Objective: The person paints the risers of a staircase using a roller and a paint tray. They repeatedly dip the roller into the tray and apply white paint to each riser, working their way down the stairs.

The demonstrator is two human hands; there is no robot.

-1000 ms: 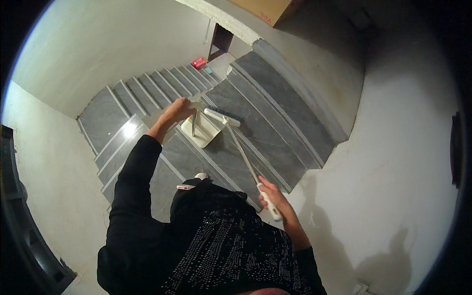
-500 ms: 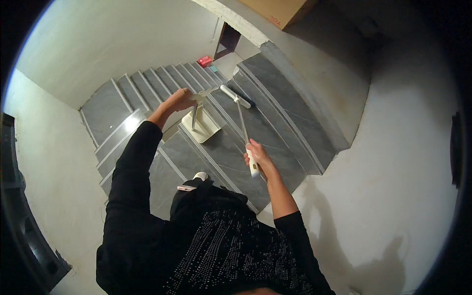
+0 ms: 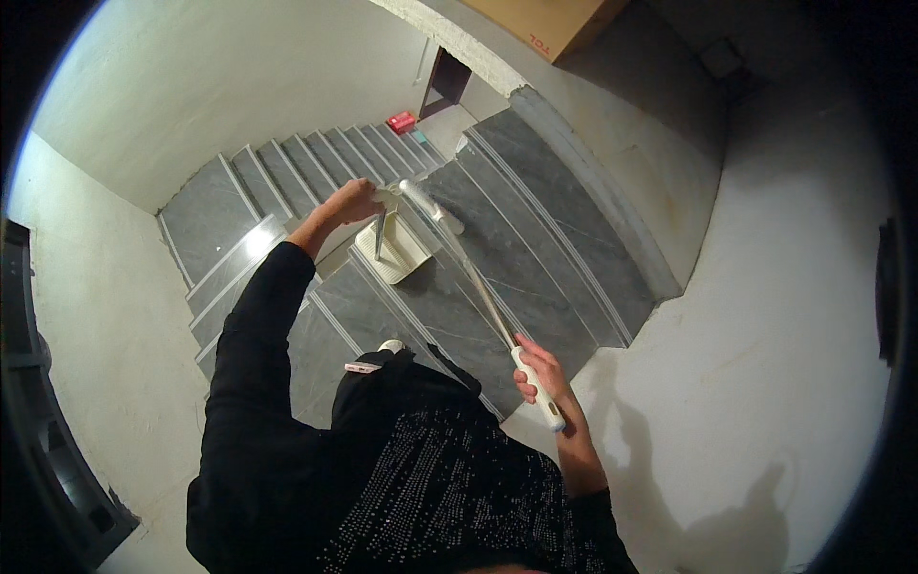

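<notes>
Left hand (image 3: 352, 203) clasping dustpan handle (image 3: 380, 237), pan (image 3: 404, 253) below, right hand (image 3: 541, 371) wrapped round broom grip (image 3: 549, 408)

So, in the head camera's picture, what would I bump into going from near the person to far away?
The person's right hand → the cream dustpan → the red box.

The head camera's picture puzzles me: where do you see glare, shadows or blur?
In the head view, a white glare sits on the left part of the grey stairs; in that same view, soft shadows fall on the right-hand wall; the broom head looks smeared there; black corners frame the fisheye image.
</notes>
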